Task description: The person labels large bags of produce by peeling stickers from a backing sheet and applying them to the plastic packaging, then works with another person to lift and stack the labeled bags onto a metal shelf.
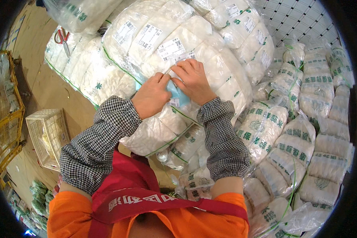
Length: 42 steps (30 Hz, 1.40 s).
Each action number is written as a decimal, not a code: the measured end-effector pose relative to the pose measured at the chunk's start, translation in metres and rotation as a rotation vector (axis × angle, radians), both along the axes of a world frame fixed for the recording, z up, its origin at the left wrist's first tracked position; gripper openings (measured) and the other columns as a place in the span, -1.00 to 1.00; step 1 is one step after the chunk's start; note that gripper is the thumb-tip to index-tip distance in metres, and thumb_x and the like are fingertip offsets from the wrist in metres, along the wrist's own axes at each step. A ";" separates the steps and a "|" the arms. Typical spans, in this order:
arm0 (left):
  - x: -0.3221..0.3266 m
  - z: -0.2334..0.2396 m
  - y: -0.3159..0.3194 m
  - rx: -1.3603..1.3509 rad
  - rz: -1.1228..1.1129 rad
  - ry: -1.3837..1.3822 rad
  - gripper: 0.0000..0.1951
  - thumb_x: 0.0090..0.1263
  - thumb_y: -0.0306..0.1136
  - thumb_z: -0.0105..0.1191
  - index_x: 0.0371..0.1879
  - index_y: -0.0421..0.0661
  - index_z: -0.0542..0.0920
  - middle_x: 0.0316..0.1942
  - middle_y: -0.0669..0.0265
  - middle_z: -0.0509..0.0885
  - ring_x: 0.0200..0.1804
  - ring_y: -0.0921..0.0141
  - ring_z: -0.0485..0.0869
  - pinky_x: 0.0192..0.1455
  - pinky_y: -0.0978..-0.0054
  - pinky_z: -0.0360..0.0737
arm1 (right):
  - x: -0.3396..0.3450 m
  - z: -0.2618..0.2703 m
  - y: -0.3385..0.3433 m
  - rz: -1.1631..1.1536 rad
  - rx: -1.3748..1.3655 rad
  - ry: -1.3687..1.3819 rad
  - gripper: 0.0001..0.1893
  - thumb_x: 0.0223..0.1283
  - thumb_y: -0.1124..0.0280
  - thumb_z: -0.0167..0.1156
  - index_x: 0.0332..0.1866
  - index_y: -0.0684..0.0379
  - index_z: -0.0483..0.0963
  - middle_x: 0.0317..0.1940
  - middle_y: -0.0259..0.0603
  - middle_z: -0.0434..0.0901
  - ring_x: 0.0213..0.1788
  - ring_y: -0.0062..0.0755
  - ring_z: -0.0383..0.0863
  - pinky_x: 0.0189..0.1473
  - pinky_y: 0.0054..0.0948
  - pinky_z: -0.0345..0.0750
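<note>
My left hand [153, 95] pinches a light-blue label sheet [182, 97] over a big clear plastic bale of white packs [214, 64]. Close beside it, the thumb and fingers of my right hand [193, 80] grip the upper part of the same sheet; the exact contact is partly hidden by the fingers. A small white printed label [174, 102] shows at the sheet's lower end. Just above my right fingers, a white label [184, 57] is on the bale, with further printed labels [171, 48] around it. Green strapping [122, 68] runs along the bale's left edge.
Red-handled scissors [62, 40] lie on another wrapped bale [86, 65] at upper left. A white plastic crate [46, 116] and a yellow-framed cage [9, 122] stand on the left. Printed plastic bags [261, 128] are stacked on the right, beside a white tiled surface [297, 20].
</note>
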<state>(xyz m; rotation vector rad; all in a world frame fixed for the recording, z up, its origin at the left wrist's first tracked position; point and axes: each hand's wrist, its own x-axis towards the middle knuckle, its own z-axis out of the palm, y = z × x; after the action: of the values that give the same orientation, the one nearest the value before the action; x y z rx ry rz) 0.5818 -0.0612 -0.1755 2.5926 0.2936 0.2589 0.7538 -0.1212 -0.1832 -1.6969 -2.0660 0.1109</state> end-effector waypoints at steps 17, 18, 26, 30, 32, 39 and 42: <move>0.023 0.002 0.052 -0.140 -0.087 -0.101 -0.84 0.04 -0.44 0.08 -0.39 -0.19 0.49 -0.38 0.23 0.49 -0.26 0.22 0.46 -0.19 0.35 0.40 | 0.007 -0.014 0.006 0.117 0.061 -0.166 -0.92 -0.09 0.31 0.15 -0.47 -0.01 0.43 -0.33 -0.50 0.44 -0.05 -0.55 0.36 0.01 -0.23 0.13; 0.024 -0.004 0.057 -0.011 -0.107 -0.055 -0.78 -0.04 -0.46 0.09 -0.35 -0.15 0.49 -0.31 0.30 0.50 -0.23 0.30 0.46 -0.19 0.41 0.38 | 0.008 -0.016 0.005 0.112 0.066 -0.199 -0.92 -0.10 0.31 0.15 -0.48 -0.02 0.42 -0.35 -0.52 0.43 -0.08 -0.57 0.37 0.00 -0.24 0.13; 0.021 -0.022 0.071 0.408 -0.319 0.000 -0.81 0.14 -0.37 -0.07 -0.28 -0.03 0.55 -0.22 0.47 0.43 -0.14 0.49 0.39 -0.18 0.51 0.32 | 0.010 -0.014 0.003 0.111 0.008 -0.309 -0.93 -0.12 0.35 0.14 -0.51 -0.04 0.39 -0.42 -0.55 0.42 -0.21 -0.61 0.39 -0.05 -0.27 0.12; 0.014 -0.036 0.065 0.367 -0.203 -0.065 -0.71 0.12 -0.37 -0.06 -0.16 -0.05 0.54 -0.09 0.46 0.44 -0.13 0.46 0.38 -0.10 0.42 0.27 | 0.001 -0.017 0.007 -0.096 0.042 -0.104 -0.89 -0.13 0.35 0.16 -0.48 0.03 0.37 -0.44 -0.44 0.40 -0.22 -0.50 0.40 -0.10 -0.29 0.17; 0.012 -0.045 0.058 0.332 -0.123 -0.118 -0.67 0.10 -0.36 -0.05 -0.10 -0.05 0.52 -0.03 0.46 0.45 -0.12 0.44 0.37 -0.05 0.35 0.22 | -0.011 -0.028 0.006 -0.276 0.036 -0.038 -0.86 -0.14 0.35 0.17 -0.47 0.07 0.36 -0.45 -0.37 0.39 -0.22 -0.43 0.40 -0.15 -0.30 0.22; 0.009 -0.050 0.056 0.288 -0.067 -0.108 -0.73 0.13 -0.35 -0.05 -0.17 0.00 0.57 -0.12 0.49 0.46 -0.15 0.47 0.38 -0.09 0.38 0.23 | -0.024 -0.018 0.029 -0.487 -0.133 -0.212 -0.78 -0.22 0.39 0.23 -0.51 0.12 0.31 -0.49 -0.25 0.38 -0.31 -0.25 0.43 -0.28 -0.29 0.32; 0.014 -0.047 0.060 0.347 -0.080 -0.136 -0.75 0.10 -0.33 -0.03 -0.23 0.01 0.58 -0.20 0.48 0.45 -0.19 0.47 0.38 -0.15 0.44 0.26 | -0.021 -0.026 0.021 -0.539 -0.085 0.014 -0.80 -0.19 0.45 0.22 -0.52 0.15 0.30 -0.53 -0.23 0.38 -0.40 -0.21 0.43 -0.35 -0.28 0.36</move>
<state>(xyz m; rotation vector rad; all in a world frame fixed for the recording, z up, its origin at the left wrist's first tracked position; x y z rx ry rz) 0.5954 -0.0015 -0.2220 2.9010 0.1015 0.4933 0.7328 -0.1003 -0.2094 -2.2317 -1.5439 0.0361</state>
